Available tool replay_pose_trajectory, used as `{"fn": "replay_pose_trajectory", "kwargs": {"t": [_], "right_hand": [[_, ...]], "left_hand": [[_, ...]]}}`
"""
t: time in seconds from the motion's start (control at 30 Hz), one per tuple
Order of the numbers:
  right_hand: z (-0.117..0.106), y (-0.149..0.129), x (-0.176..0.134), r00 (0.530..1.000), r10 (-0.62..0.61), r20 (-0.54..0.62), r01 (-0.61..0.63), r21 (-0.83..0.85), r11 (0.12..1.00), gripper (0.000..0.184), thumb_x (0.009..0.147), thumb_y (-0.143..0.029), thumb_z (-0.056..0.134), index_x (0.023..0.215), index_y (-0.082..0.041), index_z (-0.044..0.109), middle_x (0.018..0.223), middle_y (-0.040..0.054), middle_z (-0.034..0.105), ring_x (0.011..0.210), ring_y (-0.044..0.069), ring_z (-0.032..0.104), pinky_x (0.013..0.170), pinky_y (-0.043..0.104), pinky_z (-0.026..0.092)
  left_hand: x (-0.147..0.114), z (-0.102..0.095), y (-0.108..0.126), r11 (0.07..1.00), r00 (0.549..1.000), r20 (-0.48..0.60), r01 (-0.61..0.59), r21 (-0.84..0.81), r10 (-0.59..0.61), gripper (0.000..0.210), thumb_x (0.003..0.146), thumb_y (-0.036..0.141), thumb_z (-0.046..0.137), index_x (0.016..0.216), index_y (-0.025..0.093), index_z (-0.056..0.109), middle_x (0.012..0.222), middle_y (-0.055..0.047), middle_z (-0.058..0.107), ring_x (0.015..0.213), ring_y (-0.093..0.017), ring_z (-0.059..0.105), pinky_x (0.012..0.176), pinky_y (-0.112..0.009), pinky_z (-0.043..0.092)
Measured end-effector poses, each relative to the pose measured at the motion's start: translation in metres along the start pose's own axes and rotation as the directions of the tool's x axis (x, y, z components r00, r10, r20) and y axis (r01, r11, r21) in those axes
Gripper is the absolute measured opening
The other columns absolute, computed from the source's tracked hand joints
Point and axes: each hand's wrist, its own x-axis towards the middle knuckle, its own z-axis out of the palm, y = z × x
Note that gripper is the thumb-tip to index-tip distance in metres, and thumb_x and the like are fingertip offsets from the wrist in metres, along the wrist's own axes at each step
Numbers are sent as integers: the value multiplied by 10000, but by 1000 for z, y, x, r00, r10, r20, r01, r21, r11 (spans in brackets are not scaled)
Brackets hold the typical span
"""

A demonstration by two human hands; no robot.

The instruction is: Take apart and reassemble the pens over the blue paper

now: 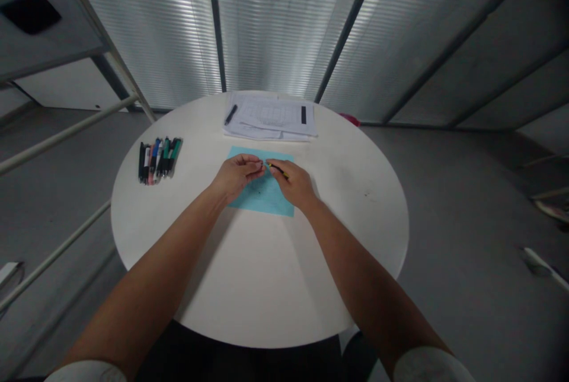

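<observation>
Over a light-blue sheet of paper (258,201), my two hands meet, fingertips almost touching. My right hand (296,183) is closed around a yellow-and-black pencil (279,169), whose front end points left at the other hand. My left hand (237,175) pinches thumb against fingers around a tiny thing at the pencil's end, too small to make out. A dark speck lies on the blue sheet below the fingers.
A stack of printed papers (271,116) lies at the far side of the round white table (267,287), with a black pen (230,114) on it. Several pens (159,159) lie in a row at the left. Small dark specks (367,195) dot the right side.
</observation>
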Motion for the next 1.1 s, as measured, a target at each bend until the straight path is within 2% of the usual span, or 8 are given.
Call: {"fn": "replay_pose_trajectory", "kwargs": {"t": [0.23, 0.47, 0.67, 0.8, 1.1], "right_hand": [[0, 0, 0, 999, 6, 41, -6, -11, 1000, 336, 979, -365, 443, 1242, -296, 640, 1152, 27, 702, 1056, 179, 650, 953, 334, 500], [0, -1, 1, 997, 10, 72, -9, -17, 1000, 344, 981, -374, 436, 1252, -307, 636, 1174, 25, 698, 1067, 190, 646, 956, 351, 501], [0, -1, 1, 998, 14, 65, -13, -22, 1000, 341, 983, -383, 434, 1238, -308, 647, 1150, 27, 705, 1038, 186, 652, 943, 342, 503], [-1, -1, 1, 998, -1, 64, 3, -23, 1000, 333, 981, -376, 440, 1221, -300, 657, 1123, 26, 712, 1022, 180, 654, 929, 327, 499], [1, -1, 2, 994, 27, 107, -18, -87, 996, 291, 959, -327, 473, 1169, -287, 669, 1084, 25, 723, 976, 185, 662, 866, 329, 508]], "left_hand": [[0, 0, -3, 1000, 999, 43, 11, -4, -11, 133, 722, 40, 699, 767, 124, 606, 761, -35, 676, 737, -126, 674, 870, -338, 527], [0, 1, -4, 998, 1000, 27, 2, 68, -4, 149, 700, 114, 744, 760, 134, 610, 714, -15, 645, 680, -117, 635, 769, -323, 519], [2, -1, -5, 997, 999, 4, -41, 66, 41, 118, 709, 122, 724, 745, 134, 613, 696, -13, 637, 675, -111, 626, 785, -310, 514], [2, -2, -5, 997, 1000, 8, -23, 74, 22, 120, 712, 139, 725, 751, 138, 611, 677, -10, 627, 661, -118, 628, 765, -317, 524], [3, 1, -10, 961, 999, 18, -46, 272, 42, 135, 734, 165, 724, 789, 137, 604, 678, -2, 616, 590, -97, 593, 655, -268, 503]]}}
